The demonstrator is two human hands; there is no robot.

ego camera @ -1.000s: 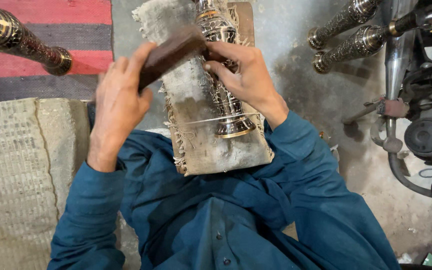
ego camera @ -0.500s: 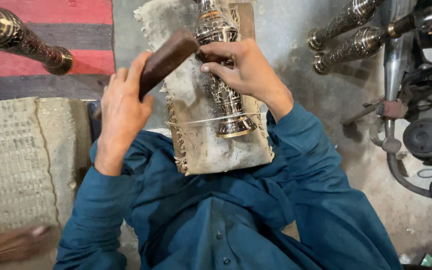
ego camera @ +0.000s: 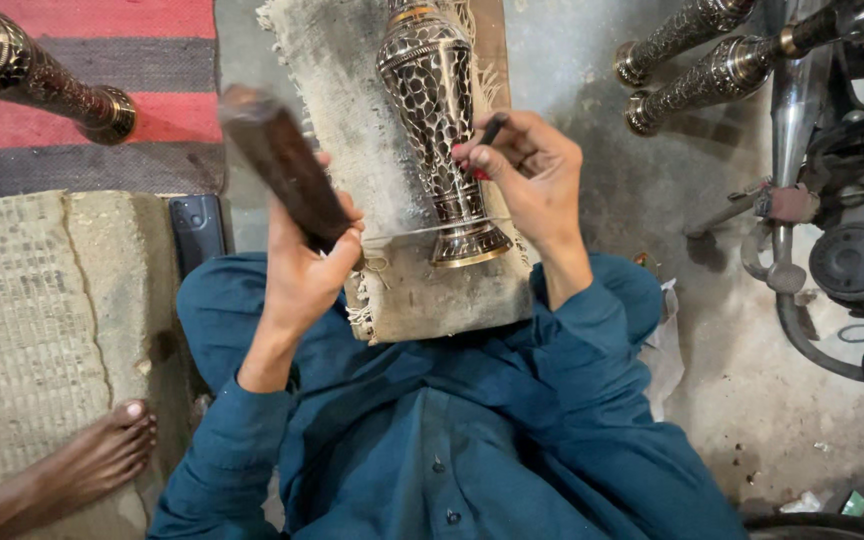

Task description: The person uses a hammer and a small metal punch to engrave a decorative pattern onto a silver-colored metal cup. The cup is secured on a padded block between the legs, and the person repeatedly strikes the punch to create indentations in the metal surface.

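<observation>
Your left hand [ego camera: 302,265] has lifted the wooden mallet [ego camera: 282,165] to upper left, fingers wrapped tight; your right hand [ego camera: 532,175] still pinches the chisel [ego camera: 490,130] against the brass vase [ego camera: 437,130], top centre.

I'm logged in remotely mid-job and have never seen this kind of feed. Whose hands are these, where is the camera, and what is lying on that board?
There is no machine here: a person in a blue shirt works with bare hands, and the one camera sits on their head, looking straight down.

The left hand grips a dark wooden block, raised over the work. The right hand pinches a thin dark tool against an engraved metal vase. The vase lies on its side on a cloth-covered board across the lap.

Around them: similar engraved metal pieces at upper left and upper right, a dark phone on the floor, a woven mat, and another person's bare foot at lower left.
</observation>
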